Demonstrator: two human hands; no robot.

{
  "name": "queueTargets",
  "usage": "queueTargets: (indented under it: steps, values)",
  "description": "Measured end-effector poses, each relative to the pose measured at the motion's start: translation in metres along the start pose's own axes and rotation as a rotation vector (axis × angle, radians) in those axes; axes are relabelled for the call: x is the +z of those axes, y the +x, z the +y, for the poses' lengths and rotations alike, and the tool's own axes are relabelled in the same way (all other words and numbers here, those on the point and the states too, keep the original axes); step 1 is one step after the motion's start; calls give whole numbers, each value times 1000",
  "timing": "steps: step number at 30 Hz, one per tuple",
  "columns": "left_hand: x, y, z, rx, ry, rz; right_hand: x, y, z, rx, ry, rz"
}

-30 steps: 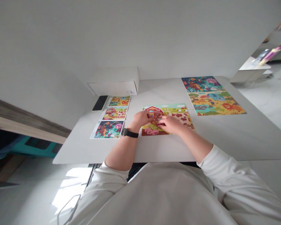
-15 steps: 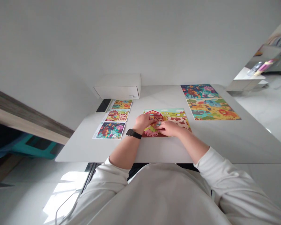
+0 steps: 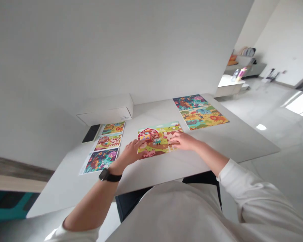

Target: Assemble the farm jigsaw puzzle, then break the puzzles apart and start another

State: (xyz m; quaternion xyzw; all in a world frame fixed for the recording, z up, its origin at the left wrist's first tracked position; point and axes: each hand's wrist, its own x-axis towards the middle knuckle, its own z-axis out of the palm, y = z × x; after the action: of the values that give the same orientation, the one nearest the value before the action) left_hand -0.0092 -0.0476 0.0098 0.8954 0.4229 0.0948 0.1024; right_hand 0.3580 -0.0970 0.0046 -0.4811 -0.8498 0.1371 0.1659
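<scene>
A farm jigsaw puzzle (image 3: 158, 134) with a red barn lies on the white table (image 3: 217, 141) in front of me. My left hand (image 3: 131, 151), with a black watch on the wrist, rests flat on the puzzle's left edge, fingers stretched out. My right hand (image 3: 183, 140) lies on the puzzle's right part, fingers spread and pressing down. Neither hand holds anything that I can see.
Two more finished puzzles (image 3: 199, 111) lie at the far right of the table. Three picture cards (image 3: 104, 148) sit to the left, with a black phone (image 3: 91, 133) and a white box (image 3: 106, 111) against the wall behind them. Beyond the right edge is open floor.
My hands were together over the puzzle's middle; they have moved apart to its left and right sides. My head has turned right, showing more of the room.
</scene>
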Motion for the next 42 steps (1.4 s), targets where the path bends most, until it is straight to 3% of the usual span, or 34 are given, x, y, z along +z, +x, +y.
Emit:
queueTargets:
  steps: [3,6,14,19,27,30,34,42]
  values:
    - [8,-25,-7,2,79,79,-9,-28,10,-9,22,-10]
    - [13,-35,-11,70,73,106,-13,-43,15,-9,23,-32]
    - [18,-20,-16,63,53,102,-18,-32,28,2,12,-6]
    - [18,18,-17,14,113,124,-23,-2,51,48,-91,24]
    - [22,124,-31,-100,149,106,-28,69,98,253,-166,162]
    - [28,152,-35,-135,111,142,-25,84,109,341,-187,236]
    - [41,167,-40,-159,33,258,-21,89,117,379,-187,248]
    - [53,169,-59,-83,-116,388,-18,90,117,465,-208,207]
